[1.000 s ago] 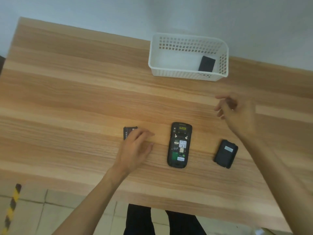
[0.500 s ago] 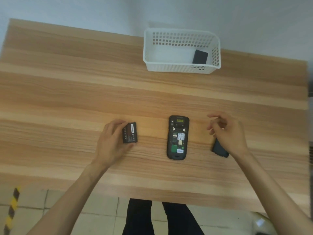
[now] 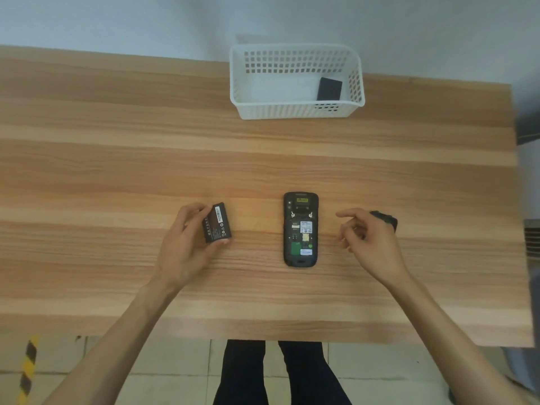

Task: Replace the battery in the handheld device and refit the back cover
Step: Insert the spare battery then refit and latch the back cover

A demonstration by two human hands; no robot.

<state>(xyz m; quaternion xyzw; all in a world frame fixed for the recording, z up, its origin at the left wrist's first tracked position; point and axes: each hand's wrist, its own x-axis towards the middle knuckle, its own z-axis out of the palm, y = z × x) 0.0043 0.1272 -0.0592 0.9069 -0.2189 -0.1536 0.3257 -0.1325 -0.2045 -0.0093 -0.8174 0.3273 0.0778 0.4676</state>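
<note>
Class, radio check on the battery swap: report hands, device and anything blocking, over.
Left hand gripping battery; right hand empty, fingers loose. Handheld device face down, bay open and empty. Back cover partly hidden behind right hand. Path to bay clear.

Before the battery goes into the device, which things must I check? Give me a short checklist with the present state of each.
1. Battery held by the left hand: ok, fingers grip its edges.
2. Device lies back-up with the compartment open and empty: ok.
3. Right hand free to steady the device: ok, it holds nothing and hovers beside it.
4. Back cover within reach: ok, on the table behind the right hand, mostly hidden.
5. Battery contacts turned toward the device's contacts: cannot tell, too small to see.
6. Dark block in the basket kept apart: ok.
</note>
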